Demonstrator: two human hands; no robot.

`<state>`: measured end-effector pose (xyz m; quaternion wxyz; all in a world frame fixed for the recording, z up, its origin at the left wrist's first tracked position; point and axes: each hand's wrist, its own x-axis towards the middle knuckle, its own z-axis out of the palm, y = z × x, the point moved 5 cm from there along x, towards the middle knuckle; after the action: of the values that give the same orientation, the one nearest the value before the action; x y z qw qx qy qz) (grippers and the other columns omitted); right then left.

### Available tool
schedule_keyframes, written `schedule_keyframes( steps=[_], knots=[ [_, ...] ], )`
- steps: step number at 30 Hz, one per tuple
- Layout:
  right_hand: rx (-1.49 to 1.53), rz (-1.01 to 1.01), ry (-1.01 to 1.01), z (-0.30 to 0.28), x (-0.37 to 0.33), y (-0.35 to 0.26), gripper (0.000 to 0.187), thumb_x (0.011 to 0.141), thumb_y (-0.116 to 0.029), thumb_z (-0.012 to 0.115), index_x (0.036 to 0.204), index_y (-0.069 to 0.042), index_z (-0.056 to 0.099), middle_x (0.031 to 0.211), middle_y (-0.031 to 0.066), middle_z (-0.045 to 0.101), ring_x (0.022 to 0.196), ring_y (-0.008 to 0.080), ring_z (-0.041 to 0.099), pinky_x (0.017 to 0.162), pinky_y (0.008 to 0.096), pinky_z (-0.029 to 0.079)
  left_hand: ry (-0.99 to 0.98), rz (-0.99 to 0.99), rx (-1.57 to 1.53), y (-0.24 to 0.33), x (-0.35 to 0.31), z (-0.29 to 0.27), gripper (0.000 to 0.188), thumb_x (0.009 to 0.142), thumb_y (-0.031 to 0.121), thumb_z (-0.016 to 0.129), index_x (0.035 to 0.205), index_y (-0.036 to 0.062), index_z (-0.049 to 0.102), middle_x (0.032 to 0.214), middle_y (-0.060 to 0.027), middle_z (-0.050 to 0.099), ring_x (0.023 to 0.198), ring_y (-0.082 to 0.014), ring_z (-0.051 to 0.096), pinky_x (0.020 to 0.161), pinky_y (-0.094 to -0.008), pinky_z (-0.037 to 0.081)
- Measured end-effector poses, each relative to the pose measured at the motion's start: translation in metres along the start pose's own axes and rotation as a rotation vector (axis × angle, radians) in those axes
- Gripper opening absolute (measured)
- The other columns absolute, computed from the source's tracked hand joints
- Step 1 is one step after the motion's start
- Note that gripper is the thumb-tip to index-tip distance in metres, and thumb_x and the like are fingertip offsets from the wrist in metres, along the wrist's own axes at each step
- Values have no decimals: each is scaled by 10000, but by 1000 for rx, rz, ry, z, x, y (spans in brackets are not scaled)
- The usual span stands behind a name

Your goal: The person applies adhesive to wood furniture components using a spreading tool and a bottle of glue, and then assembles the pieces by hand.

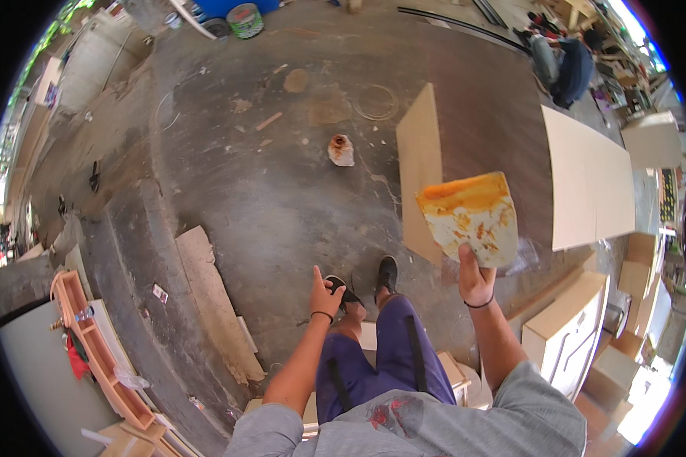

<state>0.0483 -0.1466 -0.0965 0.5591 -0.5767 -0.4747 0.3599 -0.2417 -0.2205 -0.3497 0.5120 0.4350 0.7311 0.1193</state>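
Observation:
My right hand (476,280) is closed on the lower edge of a flat whitish piece, like a putty spreader (472,225), with its thumb on the front. Thick orange-brown paste covers the spreader's top edge, and smears of it run down the face. My left hand (326,293) is in the air above my shoe, fingers apart and nothing in it. Beyond it on the floor lies a small white scrap (342,151) with a brown stain. A pale upright board (421,171) stands behind the spreader, at the side of a brown panel (484,122).
Another pale board (589,179) is at the right. A wooden cabinet (568,327) stands near my right arm. At the left lie a broken strip of board (217,305) and a long orange-brown wooden frame (103,350). A green tin (245,20) stands at the back.

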Motion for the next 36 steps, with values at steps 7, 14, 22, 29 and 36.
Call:
schedule_keyframes(
  steps=[7,14,22,29,36],
  knots=[
    [381,172,85,-1,7,65,487,887,-73,519,1343,-56,347,1323,86,421,1196,247,423,982,450,359,-48,-64,79,28,119,14,1034,666,274,758,1430,35,104,1090,-135,589,965,-278,582,861,-367,452],
    [351,244,391,-7,64,108,624,841,-145,605,1374,-65,291,1348,89,397,1228,272,398,998,467,349,28,-107,9,94,302,58,1229,562,396,827,1432,35,38,1394,-198,337,1279,-301,352,1033,-350,331],
    [200,261,378,-7,122,122,591,870,-180,548,1368,-48,259,1297,133,419,1096,297,504,784,447,515,246,-139,193,105,403,91,1175,492,434,848,1395,38,210,1386,-176,342,1279,-299,348,1043,-338,329],
    [245,379,476,20,147,118,633,757,-97,697,1300,-1,386,1298,151,459,1175,306,432,1022,466,343,116,119,-45,112,409,63,630,582,307,769,1113,100,501,1116,-134,527,1057,-333,496,887,-405,428],
    [506,913,853,89,177,89,461,820,-47,631,1216,92,439,1148,162,572,1078,210,529,912,304,477,108,377,-30,123,297,-73,536,594,321,765,1039,108,555,1061,-140,534,1036,-342,469,900,-409,391]
  ],
)
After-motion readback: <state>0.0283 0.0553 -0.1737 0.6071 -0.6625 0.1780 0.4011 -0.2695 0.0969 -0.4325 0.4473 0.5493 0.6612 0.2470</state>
